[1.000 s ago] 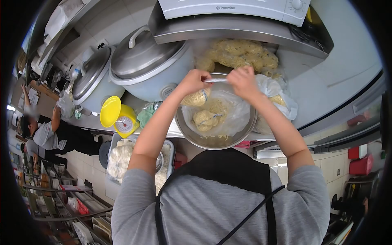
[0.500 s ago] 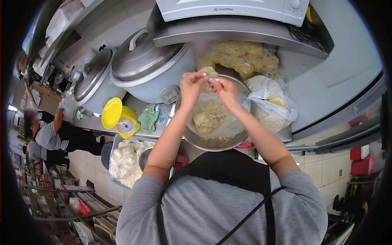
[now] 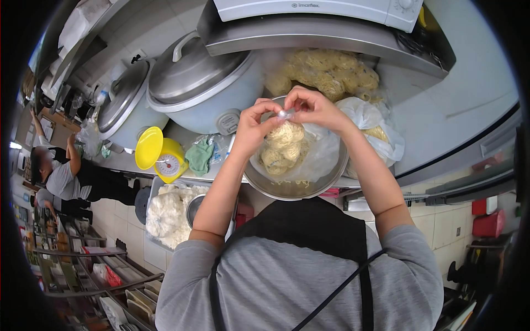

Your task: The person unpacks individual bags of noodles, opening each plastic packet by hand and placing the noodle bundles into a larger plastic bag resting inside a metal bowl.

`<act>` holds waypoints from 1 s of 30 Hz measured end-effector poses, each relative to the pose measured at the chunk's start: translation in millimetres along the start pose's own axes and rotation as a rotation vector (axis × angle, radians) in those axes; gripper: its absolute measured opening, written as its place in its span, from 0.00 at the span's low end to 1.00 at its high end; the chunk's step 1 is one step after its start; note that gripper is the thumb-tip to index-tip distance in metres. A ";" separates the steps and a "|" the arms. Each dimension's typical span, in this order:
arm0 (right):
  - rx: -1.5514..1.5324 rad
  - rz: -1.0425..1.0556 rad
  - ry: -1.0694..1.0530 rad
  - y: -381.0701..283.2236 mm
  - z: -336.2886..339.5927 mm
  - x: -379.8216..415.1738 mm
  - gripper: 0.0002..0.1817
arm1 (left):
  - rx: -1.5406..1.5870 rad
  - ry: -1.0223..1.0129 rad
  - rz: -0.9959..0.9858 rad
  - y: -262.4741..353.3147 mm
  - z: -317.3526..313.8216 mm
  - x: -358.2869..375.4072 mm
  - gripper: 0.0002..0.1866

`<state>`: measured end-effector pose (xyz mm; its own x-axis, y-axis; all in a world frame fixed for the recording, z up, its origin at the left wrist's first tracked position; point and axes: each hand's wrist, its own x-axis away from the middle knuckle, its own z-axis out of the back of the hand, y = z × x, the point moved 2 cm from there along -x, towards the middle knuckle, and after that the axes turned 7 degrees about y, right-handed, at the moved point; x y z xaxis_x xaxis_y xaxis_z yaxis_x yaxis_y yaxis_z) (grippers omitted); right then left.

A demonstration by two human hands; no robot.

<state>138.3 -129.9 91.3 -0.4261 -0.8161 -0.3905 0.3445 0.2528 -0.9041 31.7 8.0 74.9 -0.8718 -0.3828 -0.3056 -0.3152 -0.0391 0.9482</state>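
Between my hands a small clear plastic bag of yellow noodles (image 3: 287, 140) hangs by its twisted neck, over a round metal bowl (image 3: 290, 193). My left hand (image 3: 257, 122) pinches the bag's neck from the left, thumb against fingertips. From the right, my right hand (image 3: 316, 109) pinches the same neck with its fingers curled. In the bowl lie a translucent plastic sheet or bag (image 3: 323, 151) and some loose noodles. Another noodle bundle (image 3: 276, 164) shows partly behind the hanging one. Whether the neck is knotted, I cannot make out.
Bagged noodles (image 3: 331, 71) are heaped under the steel shelf (image 3: 331, 41). A white plastic bag (image 3: 381, 132) sits right of the bowl. Leftward are large rice cookers (image 3: 201, 77), a yellow scale (image 3: 171, 160), a green cloth (image 3: 200, 156) and a tub (image 3: 165, 215). A person (image 3: 72, 171) stands far left.
The bag of noodles has come from the bowl's far rim to above its middle. My right hand has turned so that its fingers curl down over the bag's neck.
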 end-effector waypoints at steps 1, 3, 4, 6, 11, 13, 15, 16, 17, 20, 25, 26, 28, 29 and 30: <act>0.001 -0.003 0.001 -0.3 -2.9 1.7 0.06 | -0.042 -0.029 -0.050 0.7 -0.1 -0.4 0.06; -0.058 0.027 0.030 -1.2 -8.3 4.8 0.08 | -0.084 -0.056 -0.099 -1.0 -1.9 0.4 0.06; -0.021 0.035 0.071 -0.7 -11.4 6.3 0.09 | -0.161 0.009 -0.150 -3.1 -3.2 1.1 0.06; 0.064 0.063 0.151 6.8 -17.4 11.2 0.08 | -0.238 0.072 -0.200 -7.2 -6.0 2.2 0.06; 0.339 0.201 0.370 21.2 -30.9 22.2 0.08 | -0.369 0.291 -0.210 -22.6 -9.2 5.4 0.04; 0.398 0.204 0.276 15.4 -25.8 22.6 0.07 | -0.262 0.273 -0.063 -28.1 -4.7 3.8 0.04; 0.182 0.082 0.361 19.7 -26.6 19.0 0.06 | -0.155 0.255 0.083 -32.0 -3.4 3.1 0.04; -0.035 -0.039 0.441 24.0 -25.6 17.6 0.06 | -0.083 0.235 0.114 -32.7 -4.2 3.0 0.05; -0.034 -0.040 0.442 29.0 -22.1 17.6 0.06 | -0.010 0.214 0.145 -33.5 -5.0 2.4 0.05; -0.093 -0.235 0.292 54.1 -13.5 20.0 0.05 | 0.126 0.023 0.239 -44.4 -4.2 -1.0 0.06; 0.133 -0.248 0.232 80.7 -16.7 25.7 0.07 | -0.424 -0.264 0.083 -94.0 -12.2 8.5 0.11; 0.240 -0.254 0.133 87.7 -19.2 25.9 0.08 | -0.480 -0.224 0.114 -104.5 -14.3 12.0 0.10; 0.287 -0.398 0.012 97.1 -19.5 19.7 0.06 | -0.536 -0.180 0.147 -134.3 -9.6 19.4 0.09; 0.333 -0.542 -0.106 104.1 -19.5 15.3 0.05 | -0.637 -0.267 0.109 -155.0 -5.9 22.1 0.11; 0.336 -0.537 -0.109 117.0 -17.4 6.4 0.05 | -0.737 -0.354 0.069 -164.4 -4.2 22.8 0.14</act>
<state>161.3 -96.4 -20.0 -0.5308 -0.8363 0.1371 0.3577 -0.3677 -0.8584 65.2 1.8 -87.7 -0.9858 -0.0977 -0.1366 -0.0363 -0.6699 0.7415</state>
